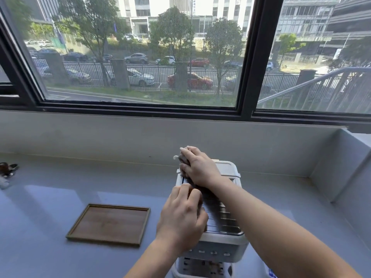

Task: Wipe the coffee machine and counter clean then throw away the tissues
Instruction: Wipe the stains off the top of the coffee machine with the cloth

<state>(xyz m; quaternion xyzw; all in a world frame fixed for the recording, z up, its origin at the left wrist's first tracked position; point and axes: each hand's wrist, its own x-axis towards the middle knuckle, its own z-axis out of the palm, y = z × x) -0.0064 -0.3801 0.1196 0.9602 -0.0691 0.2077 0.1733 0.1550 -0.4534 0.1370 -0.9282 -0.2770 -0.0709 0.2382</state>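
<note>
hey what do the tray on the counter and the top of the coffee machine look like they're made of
Tray: looks like wood, matte brown with visible grain and a raised rim. Coffee machine: body seems white plastic, smooth; its top grille looks like shiny metal, ribbed and reflecting light.

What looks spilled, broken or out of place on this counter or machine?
Nothing stands out. The coffee machine stands upright, the wooden tray lies flat on the counter, and no spill shows. The dark objects at far left are too blurred to judge.
</note>
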